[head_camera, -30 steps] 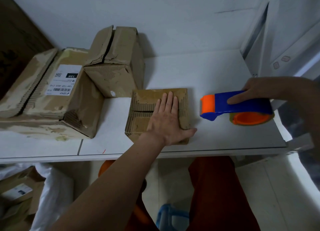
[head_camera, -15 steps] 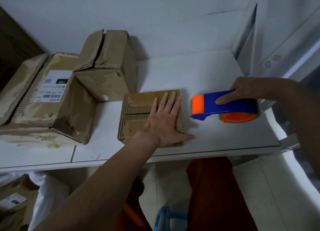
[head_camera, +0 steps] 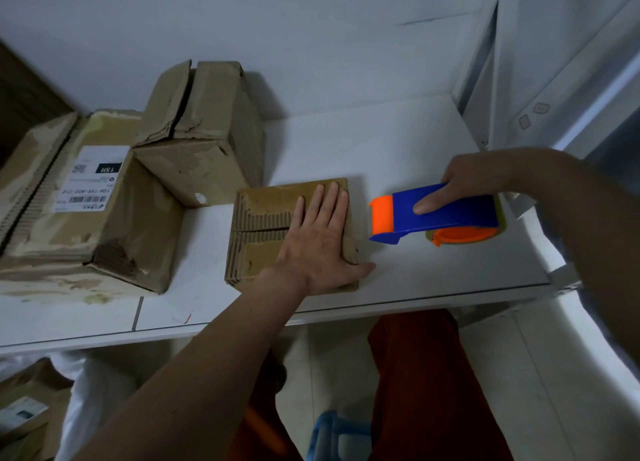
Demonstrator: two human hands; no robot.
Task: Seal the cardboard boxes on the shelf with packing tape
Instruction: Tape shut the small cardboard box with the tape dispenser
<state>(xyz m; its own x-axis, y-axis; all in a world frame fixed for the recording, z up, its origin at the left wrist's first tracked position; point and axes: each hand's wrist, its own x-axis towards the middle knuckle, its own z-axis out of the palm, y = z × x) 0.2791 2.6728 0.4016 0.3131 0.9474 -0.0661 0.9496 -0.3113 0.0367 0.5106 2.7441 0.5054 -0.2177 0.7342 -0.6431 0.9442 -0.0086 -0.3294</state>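
Tape dispenser [head_camera: 440, 215] nearer; roll half-hidden.

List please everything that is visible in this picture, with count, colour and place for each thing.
small cardboard box: 1, brown, front middle of the shelf, under the left hand
medium cardboard box: 1, brown, top flaps gaping, at the back against the wall
large cardboard box: 1, brown with a white label, left on the shelf
tape dispenser: 1, blue and orange, right of the small box
shelf: 1, white
more boxes: brown, number unclear, below the shelf at lower left
left hand: flat on the small box
right hand: holds the dispenser
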